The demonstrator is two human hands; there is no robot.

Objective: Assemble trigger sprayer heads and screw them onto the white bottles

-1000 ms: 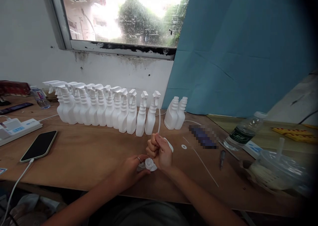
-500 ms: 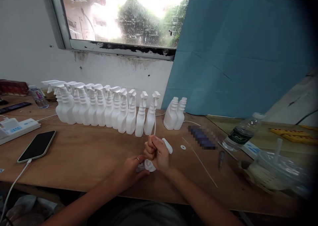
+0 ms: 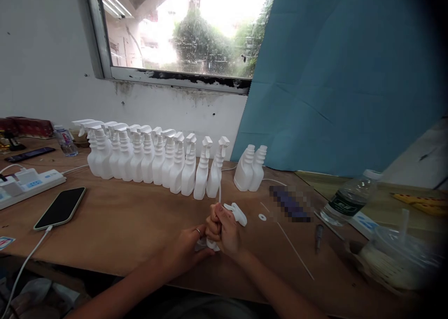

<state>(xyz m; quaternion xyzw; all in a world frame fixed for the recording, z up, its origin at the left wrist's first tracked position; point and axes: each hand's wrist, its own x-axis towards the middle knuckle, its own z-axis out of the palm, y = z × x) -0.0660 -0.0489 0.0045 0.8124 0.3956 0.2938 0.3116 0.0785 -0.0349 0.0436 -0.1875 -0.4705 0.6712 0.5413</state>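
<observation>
My left hand (image 3: 191, 246), a ring on one finger, is closed around a white bottle (image 3: 213, 246) low over the near part of the table; most of the bottle is hidden by my fingers. Just above it my right hand (image 3: 224, 228) makes a fist around a thin white tube (image 3: 220, 193), whose end sticks up past the thumb. The tube's lower end is out of sight. A white trigger spray head (image 3: 238, 214) lies on the table behind my right hand, with a small white washer (image 3: 262, 217) to its right.
White spray bottles (image 3: 168, 165) with trigger heads stand in a row at the back. Two headless bottles (image 3: 249, 169) stand right of them. A phone (image 3: 60, 208) lies left; a thin rod (image 3: 296, 251), water bottle (image 3: 350, 200) and lidded cup (image 3: 395, 253) are right.
My right fist has come down closer over the bottle in my left hand, hiding its round opening. The whole view has shifted slightly, and more of the trigger head shows.
</observation>
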